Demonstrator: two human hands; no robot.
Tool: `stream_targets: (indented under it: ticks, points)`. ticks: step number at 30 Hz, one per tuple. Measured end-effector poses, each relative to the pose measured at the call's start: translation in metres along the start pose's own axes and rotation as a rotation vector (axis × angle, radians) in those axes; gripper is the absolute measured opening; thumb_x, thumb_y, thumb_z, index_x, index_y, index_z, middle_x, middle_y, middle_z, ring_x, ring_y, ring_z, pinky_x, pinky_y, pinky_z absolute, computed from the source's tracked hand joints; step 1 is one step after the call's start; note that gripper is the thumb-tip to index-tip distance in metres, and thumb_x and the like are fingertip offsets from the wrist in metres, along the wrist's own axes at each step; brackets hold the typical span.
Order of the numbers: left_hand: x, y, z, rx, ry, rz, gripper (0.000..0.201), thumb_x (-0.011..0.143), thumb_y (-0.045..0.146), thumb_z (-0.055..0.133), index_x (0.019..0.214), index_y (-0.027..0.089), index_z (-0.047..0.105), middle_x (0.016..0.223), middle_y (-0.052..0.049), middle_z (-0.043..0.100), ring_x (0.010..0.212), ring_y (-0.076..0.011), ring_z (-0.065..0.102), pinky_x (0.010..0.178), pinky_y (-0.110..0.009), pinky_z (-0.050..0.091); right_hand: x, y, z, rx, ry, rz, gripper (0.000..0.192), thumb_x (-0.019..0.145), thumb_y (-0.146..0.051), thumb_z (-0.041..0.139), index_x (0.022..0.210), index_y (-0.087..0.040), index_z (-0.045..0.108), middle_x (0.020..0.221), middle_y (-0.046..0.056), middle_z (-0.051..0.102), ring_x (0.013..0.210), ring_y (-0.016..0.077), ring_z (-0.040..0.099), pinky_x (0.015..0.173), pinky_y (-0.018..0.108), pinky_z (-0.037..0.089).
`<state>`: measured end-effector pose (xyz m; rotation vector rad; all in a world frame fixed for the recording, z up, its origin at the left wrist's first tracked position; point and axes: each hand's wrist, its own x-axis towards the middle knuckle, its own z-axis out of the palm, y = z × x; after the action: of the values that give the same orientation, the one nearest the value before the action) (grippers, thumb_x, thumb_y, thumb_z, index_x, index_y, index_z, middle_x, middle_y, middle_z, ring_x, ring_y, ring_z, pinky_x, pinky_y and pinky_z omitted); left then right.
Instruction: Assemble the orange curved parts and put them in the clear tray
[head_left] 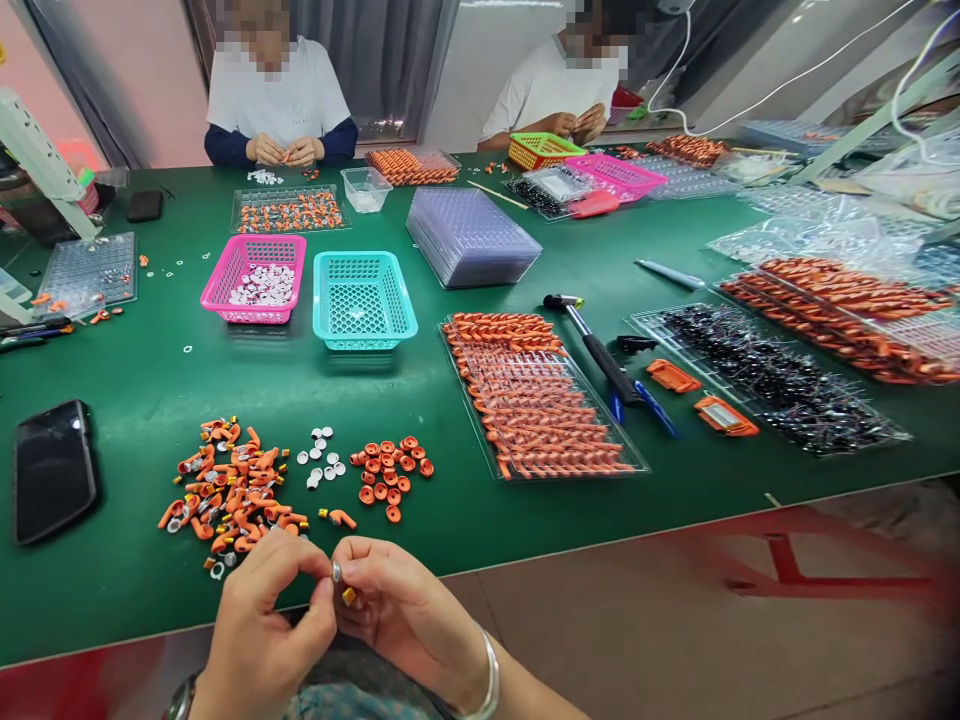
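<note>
Left hand: the left hand (262,620) is pinched shut, thumb and forefinger tips meeting the right hand's at the near edge of the worktop (150,390).
Right hand: the right hand (394,600) is closed narrowly on a small silver part (337,572) at its fingertips, with a tiny yellow piece (349,596) showing just under the thumb; a bangle sits on its wrist.
Thing in hand: the silver part sits between the two hands' fingertips, mostly covered, so its full shape cannot be told.
Handling, as I judge it: very light, rigid, smooth and probably slippery; easily dropped or flicked away rather than broken.
Where to hold: by its rim or sides in a tip pinch, with light pressure and the other hand steadying close by.
Just ahead of the left hand: a heap of orange plastic parts (232,490) mixed with silver rings.
Ahead of both hands: a few loose white caps (322,458).
Ahead of the right hand: a cluster of orange rings (386,470).
Far left of the left hand: a black phone (52,470) lying flat.
Ahead and right of the right hand: a clear tray of orange pieces (540,400), then a hammer (592,345).
Well beyond: a pink basket (255,278) and a teal basket (362,298); two other people work at the far edge.
</note>
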<state>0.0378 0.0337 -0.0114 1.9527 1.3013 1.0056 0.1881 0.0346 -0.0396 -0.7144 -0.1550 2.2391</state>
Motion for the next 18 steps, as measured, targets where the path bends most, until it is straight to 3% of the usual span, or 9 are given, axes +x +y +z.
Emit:
stream_targets:
  ticks: [4, 11, 18]
  points:
    - [0.002, 0.003, -0.001, -0.011, -0.02, -0.002, 0.014, 0.08, 0.012, 0.055, 0.071, 0.021, 0.059, 0.066, 0.002, 0.063, 0.061, -0.0139, 0.059, 0.058, -0.023, 0.048, -0.001, 0.002, 0.002, -0.022, -0.016, -0.035, 0.029, 0.061, -0.028, 0.083, 0.061, -0.013, 0.058, 0.05, -0.006, 0.047, 0.046, 0.0047, 0.033, 0.048, 0.018, 0.025]
    - [-0.001, 0.003, 0.001, -0.009, 0.032, -0.033, 0.012, 0.081, 0.014, 0.058, 0.072, 0.021, 0.06, 0.066, 0.002, 0.063, 0.06, -0.0139, 0.06, 0.059, -0.023, 0.049, 0.0, 0.014, -0.002, -0.307, 0.181, -0.416, 0.04, 0.064, -0.044, 0.084, 0.066, -0.017, 0.055, 0.057, -0.007, 0.045, 0.051, 0.0072, 0.03, 0.051, 0.022, 0.021]
    - [0.005, 0.005, 0.001, 0.066, 0.078, 0.041, 0.011, 0.08, 0.013, 0.062, 0.083, 0.023, 0.066, 0.074, 0.002, 0.07, 0.066, -0.0139, 0.065, 0.063, -0.022, 0.052, 0.001, 0.016, 0.001, -0.267, 0.131, -0.418, 0.04, 0.068, -0.047, 0.081, 0.068, -0.019, 0.053, 0.061, -0.006, 0.045, 0.053, 0.0085, 0.035, 0.053, 0.022, 0.027]
